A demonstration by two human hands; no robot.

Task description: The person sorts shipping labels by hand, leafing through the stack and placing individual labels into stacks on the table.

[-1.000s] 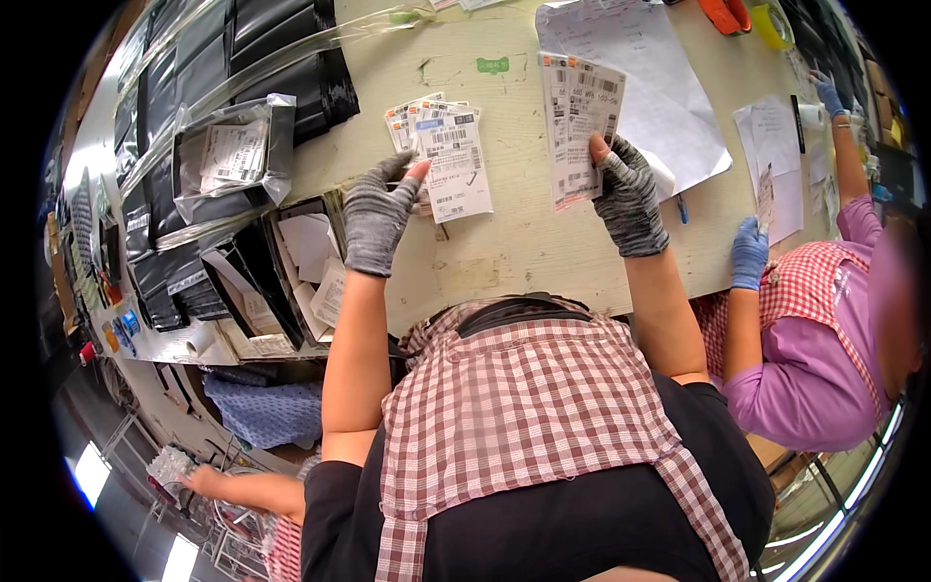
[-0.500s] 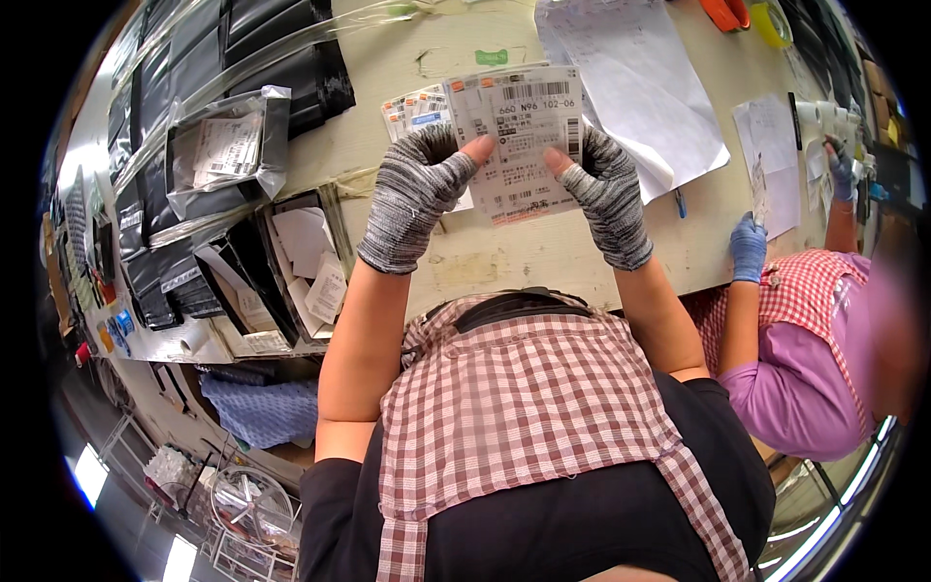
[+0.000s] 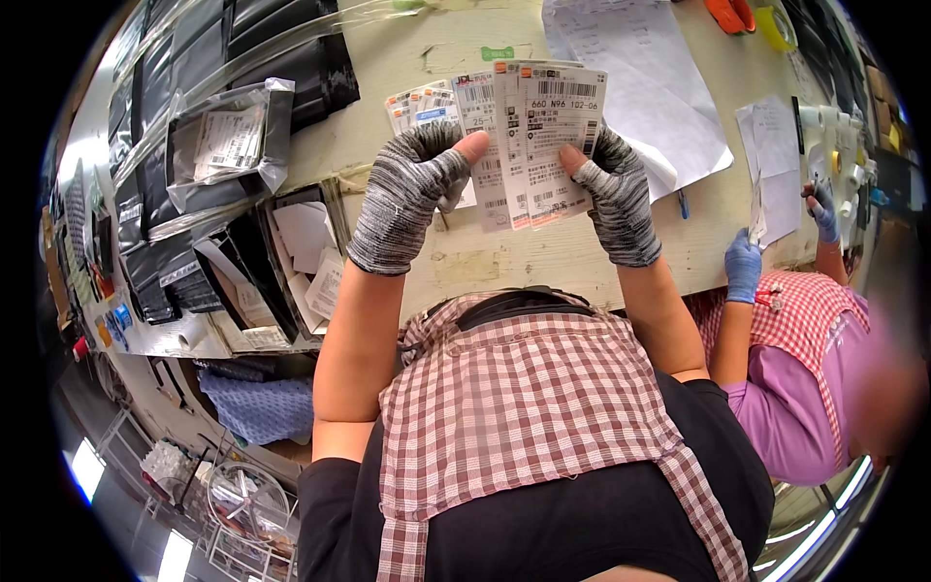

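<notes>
Several white shipping labels (image 3: 558, 145) with barcodes are spread like a fan between my two hands. My left hand (image 3: 412, 189), in a grey knit fingerless glove, pinches the left edge of the fan with its thumb on top. In a matching glove, my right hand (image 3: 613, 189) grips the right edge, thumb pressed on the front label. Behind my left fingers, more labels (image 3: 427, 103) show, overlapping one another; whether they lie on the table or in my hand I cannot tell. My fingers under the labels are hidden.
Black plastic mailing bags (image 3: 272, 48) cover the left of the table, with a clear-wrapped parcel (image 3: 231, 141) on them. A box of papers (image 3: 305, 242) sits nearer. Large paper sheets (image 3: 630, 78) lie right of the labels. At right, a co-worker's blue-gloved hand (image 3: 744, 267) holds something thin.
The labels, formerly nearly stacked, have fanned out sideways as my hands moved slightly apart. The co-worker's hands have shifted a little.
</notes>
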